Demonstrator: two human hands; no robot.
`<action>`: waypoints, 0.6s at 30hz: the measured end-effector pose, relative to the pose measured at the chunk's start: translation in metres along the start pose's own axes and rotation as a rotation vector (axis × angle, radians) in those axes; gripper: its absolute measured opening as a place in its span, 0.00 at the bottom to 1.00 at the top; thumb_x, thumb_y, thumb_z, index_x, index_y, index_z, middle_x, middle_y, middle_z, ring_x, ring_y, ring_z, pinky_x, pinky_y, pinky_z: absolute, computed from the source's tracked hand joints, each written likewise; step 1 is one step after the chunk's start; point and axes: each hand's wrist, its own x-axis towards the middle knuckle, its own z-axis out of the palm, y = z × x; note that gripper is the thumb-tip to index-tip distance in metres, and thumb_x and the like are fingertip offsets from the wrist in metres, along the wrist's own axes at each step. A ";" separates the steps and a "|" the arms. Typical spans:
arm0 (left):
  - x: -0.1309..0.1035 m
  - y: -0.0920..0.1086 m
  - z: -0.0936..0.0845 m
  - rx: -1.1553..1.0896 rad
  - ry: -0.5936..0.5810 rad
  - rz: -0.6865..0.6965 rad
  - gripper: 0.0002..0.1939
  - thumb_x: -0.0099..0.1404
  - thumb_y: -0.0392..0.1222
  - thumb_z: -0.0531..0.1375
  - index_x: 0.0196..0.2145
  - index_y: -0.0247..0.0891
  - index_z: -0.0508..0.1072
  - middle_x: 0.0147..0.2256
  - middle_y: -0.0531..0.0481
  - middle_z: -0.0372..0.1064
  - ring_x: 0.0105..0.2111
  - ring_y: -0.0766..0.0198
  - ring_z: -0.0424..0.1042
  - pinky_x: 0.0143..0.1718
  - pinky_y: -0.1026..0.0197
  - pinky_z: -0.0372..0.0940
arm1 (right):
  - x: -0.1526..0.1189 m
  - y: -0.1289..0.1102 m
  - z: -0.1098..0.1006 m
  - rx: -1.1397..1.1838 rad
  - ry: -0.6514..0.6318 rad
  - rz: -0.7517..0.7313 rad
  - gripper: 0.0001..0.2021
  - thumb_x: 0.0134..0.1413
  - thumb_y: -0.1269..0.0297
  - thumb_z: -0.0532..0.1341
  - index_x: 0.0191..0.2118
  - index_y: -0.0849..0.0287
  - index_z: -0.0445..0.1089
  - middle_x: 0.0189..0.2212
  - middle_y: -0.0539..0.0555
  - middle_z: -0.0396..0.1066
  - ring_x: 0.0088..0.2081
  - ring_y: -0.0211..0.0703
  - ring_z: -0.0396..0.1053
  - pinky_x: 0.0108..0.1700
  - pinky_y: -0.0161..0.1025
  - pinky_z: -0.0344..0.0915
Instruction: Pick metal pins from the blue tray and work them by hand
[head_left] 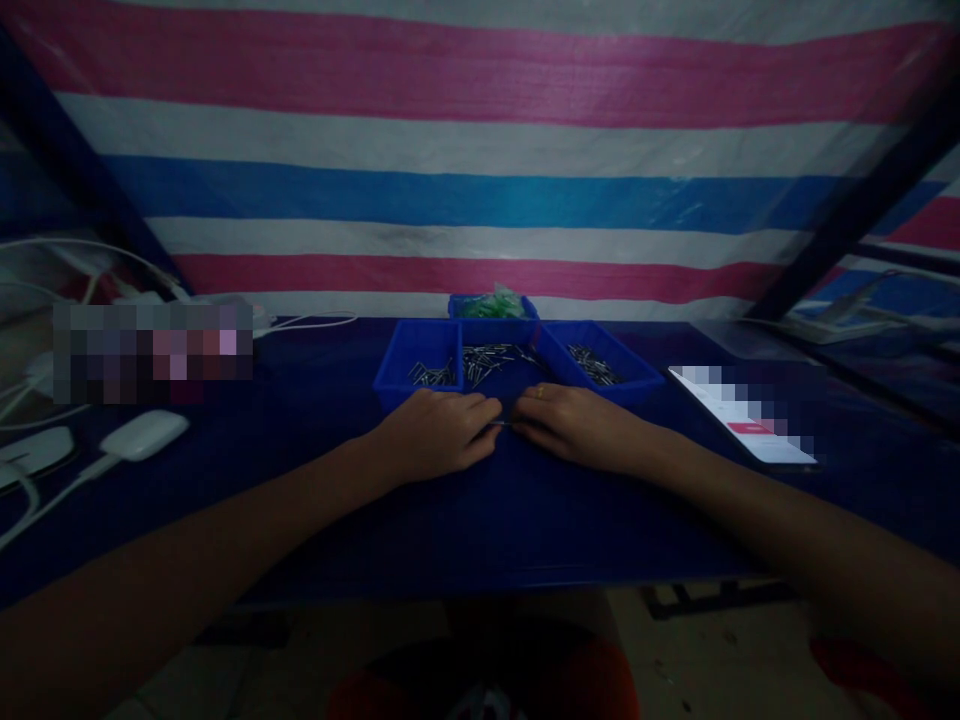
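Close together over the blue table (480,530), my left hand (442,430) and my right hand (566,420) are both closed, fingertips nearly meeting. A thin metal pin (504,423) spans the small gap between them, pinched from both sides; its ends are hidden in the fingers. Just beyond lies a loose pile of similar small metal pieces (491,360) on the tabletop. To its left stands a blue bin (420,338) with some metal pieces inside. Another blue bin (559,338), to the right, holds more of them. Their exact kind is too dark and small to tell.
Behind the pile sits a blue bin (451,308) with green plastic bags (491,304). A lit phone (735,415) lies at right. White chargers (146,436) and cables are at left. Striped plastic sheeting (480,200) hangs behind the table, between dark frame posts.
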 end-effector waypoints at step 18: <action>-0.002 -0.002 0.003 0.041 0.108 0.211 0.13 0.67 0.41 0.45 0.37 0.38 0.67 0.31 0.52 0.67 0.33 0.66 0.66 0.29 0.65 0.60 | 0.000 -0.003 -0.001 0.026 0.005 -0.062 0.08 0.58 0.66 0.49 0.32 0.61 0.62 0.27 0.52 0.62 0.30 0.37 0.61 0.34 0.36 0.59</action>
